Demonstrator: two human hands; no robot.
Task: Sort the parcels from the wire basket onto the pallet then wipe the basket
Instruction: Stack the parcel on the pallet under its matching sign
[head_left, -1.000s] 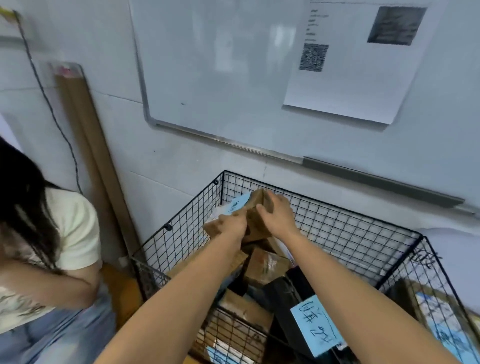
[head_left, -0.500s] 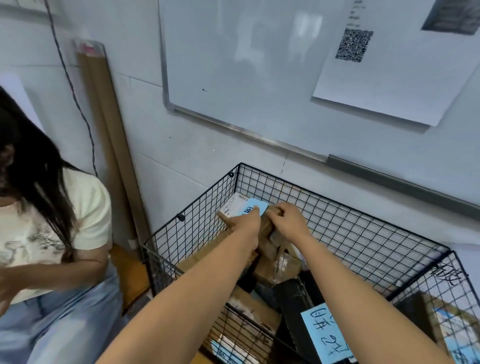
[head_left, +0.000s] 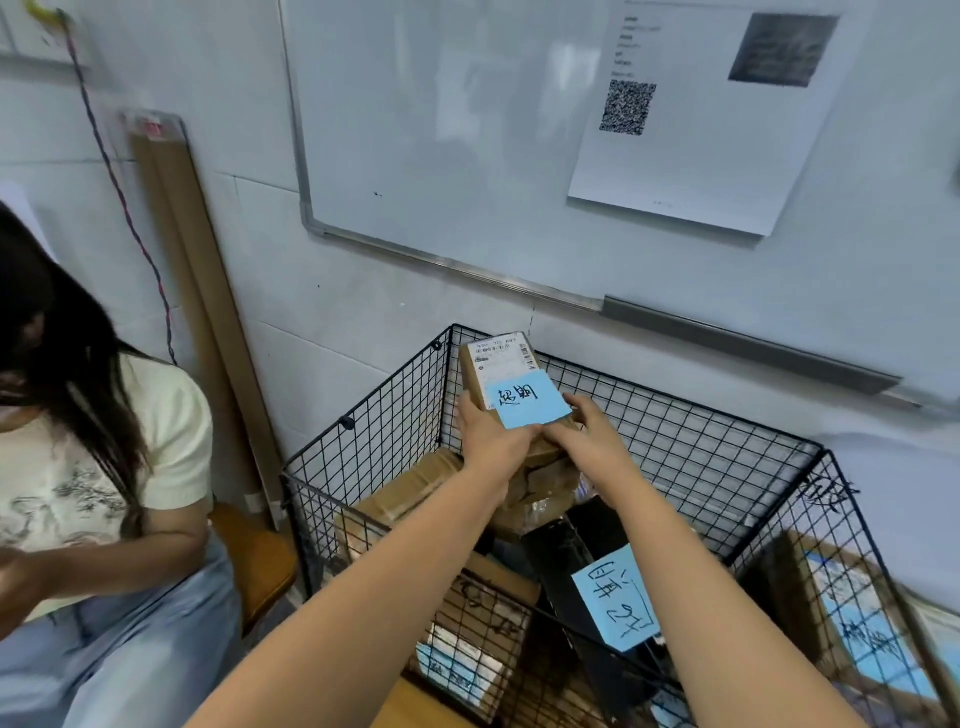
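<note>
While over wire basket (head_left: 701, 457), parcel (head_left: 501, 364); seated person (head_left: 104, 467) alongside.

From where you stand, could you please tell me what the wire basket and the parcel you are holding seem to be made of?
The wire basket looks like thin metal rod, probably steel, coated matte black: an open square grid. The parcel looks like matte brown cardboard, with a white printed label and a blue paper note stuck on it.

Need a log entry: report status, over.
Hands: left hand and right hand grip parcel. Parcel over basket, blue note up. More parcels beneath; seated person at left.
</note>
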